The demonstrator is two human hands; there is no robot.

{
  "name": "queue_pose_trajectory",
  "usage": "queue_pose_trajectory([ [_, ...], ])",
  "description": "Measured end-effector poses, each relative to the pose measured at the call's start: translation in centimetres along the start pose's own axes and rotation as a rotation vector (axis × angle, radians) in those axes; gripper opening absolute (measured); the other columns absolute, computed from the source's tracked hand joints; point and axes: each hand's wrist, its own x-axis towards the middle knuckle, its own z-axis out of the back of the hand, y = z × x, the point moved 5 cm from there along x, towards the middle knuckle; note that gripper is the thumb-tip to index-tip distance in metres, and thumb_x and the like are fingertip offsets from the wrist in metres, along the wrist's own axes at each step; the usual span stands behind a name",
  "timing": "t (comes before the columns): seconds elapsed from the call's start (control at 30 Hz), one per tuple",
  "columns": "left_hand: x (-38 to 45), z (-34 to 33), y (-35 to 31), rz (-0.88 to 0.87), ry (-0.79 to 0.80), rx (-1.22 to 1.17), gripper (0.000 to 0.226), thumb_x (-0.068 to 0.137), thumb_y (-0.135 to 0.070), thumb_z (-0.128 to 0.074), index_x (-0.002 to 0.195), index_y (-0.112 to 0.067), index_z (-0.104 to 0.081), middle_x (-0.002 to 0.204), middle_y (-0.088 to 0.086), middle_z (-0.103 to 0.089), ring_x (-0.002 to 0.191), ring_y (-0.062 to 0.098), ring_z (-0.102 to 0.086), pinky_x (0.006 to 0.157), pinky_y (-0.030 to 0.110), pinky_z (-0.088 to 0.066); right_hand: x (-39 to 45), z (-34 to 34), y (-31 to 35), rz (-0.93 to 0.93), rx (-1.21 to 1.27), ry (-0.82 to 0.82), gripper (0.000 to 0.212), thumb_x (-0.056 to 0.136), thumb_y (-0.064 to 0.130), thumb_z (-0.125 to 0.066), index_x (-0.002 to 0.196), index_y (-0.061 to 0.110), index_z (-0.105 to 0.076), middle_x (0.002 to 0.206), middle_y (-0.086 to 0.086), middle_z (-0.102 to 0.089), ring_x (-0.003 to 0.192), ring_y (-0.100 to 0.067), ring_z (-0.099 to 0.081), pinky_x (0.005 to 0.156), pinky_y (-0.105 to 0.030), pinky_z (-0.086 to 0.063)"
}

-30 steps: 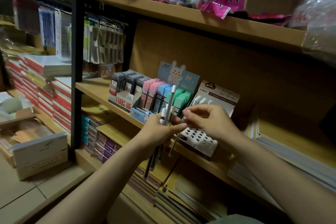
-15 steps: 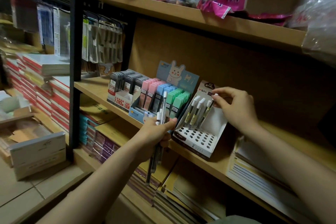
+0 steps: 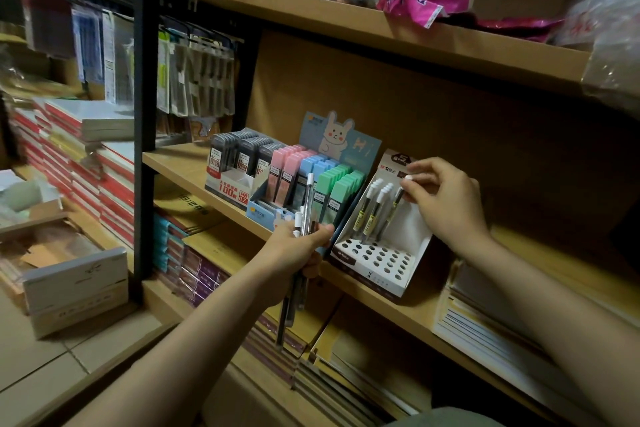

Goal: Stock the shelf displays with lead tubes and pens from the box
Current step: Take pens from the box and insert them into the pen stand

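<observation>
Nearest, left hand (image 3: 300, 246) curled round a bundle of slim pens (image 3: 306, 215). Beyond, right hand (image 3: 446, 199) pinching a white-capped pen (image 3: 398, 199), apparently seated in the perforated cardboard pen display (image 3: 377, 256). Farther left, pastel lead tubes (image 3: 313, 180) in rabbit-printed tray (image 3: 337, 139).

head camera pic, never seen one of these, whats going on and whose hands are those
The camera sits on a person's head and looks down at their own two hands in front of a wooden shelf. The left hand grips a bunch of pens. The right hand pinches the white cap of one pen standing in a white display stand full of holes, beside a few pens already placed. Left of it stand two displays of lead tubes: grey, pink, blue and green.
</observation>
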Motion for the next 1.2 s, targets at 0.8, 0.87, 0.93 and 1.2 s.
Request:
queue_pose_trajectory([
  [0.8, -1.1, -2.5, -1.6, -0.176, 0.174, 0.252, 0.018, 0.091, -0.036, -0.062, 0.093, -0.018, -0.058, 0.059, -0.01, -0.053, 0.049, 0.003, -0.046, 0.044, 0.017, -0.038, -2.6, -4.8, 5.7, -0.287, 0.365, 0.383, 0.012, 0.09, 0.034, -0.067, 0.083, 0.028, -0.075, 0.079, 0.01, -0.072, 0.08, -0.006, -0.066, 0.068, -0.023, -0.051],
  [0.87, -1.2, -2.2, -1.4, -0.131, 0.208, 0.187, 0.026, 0.089, -0.042, -0.064, 0.091, -0.017, -0.057, 0.062, -0.009, -0.05, 0.05, 0.004, -0.044, 0.045, 0.018, -0.037, -2.9, -5.0, 5.6, -0.374, 0.493, 0.433, 0.014, 0.093, 0.025, -0.064, 0.09, 0.018, -0.076, 0.081, 0.002, -0.071, 0.074, -0.008, -0.066, 0.067, -0.022, -0.053],
  [0.93, -1.4, -2.0, -1.3, -0.087, 0.269, 0.082, 0.028, 0.087, -0.045, -0.065, 0.086, -0.019, -0.056, 0.064, -0.007, -0.046, 0.051, 0.005, -0.039, 0.044, 0.017, -0.033, -2.9, -4.8, 5.4, -0.448, 0.637, 0.435, 0.017, 0.096, 0.016, -0.058, 0.1, 0.009, -0.073, 0.092, -0.004, -0.07, 0.075, -0.007, -0.067, 0.067, -0.018, -0.054],
  [1.2, -1.4, -2.2, -1.3, -0.047, 0.302, -0.048, 0.036, 0.091, -0.05, -0.057, 0.069, -0.022, -0.053, 0.063, -0.005, -0.039, 0.049, 0.007, -0.031, 0.042, 0.017, -0.029, -2.6, -3.3, 4.3, -0.615, 0.914, 0.33, 0.023, 0.096, 0.005, -0.055, 0.116, 0.015, -0.059, 0.093, -0.009, -0.074, 0.082, -0.018, -0.073, 0.065, -0.027, -0.059],
])
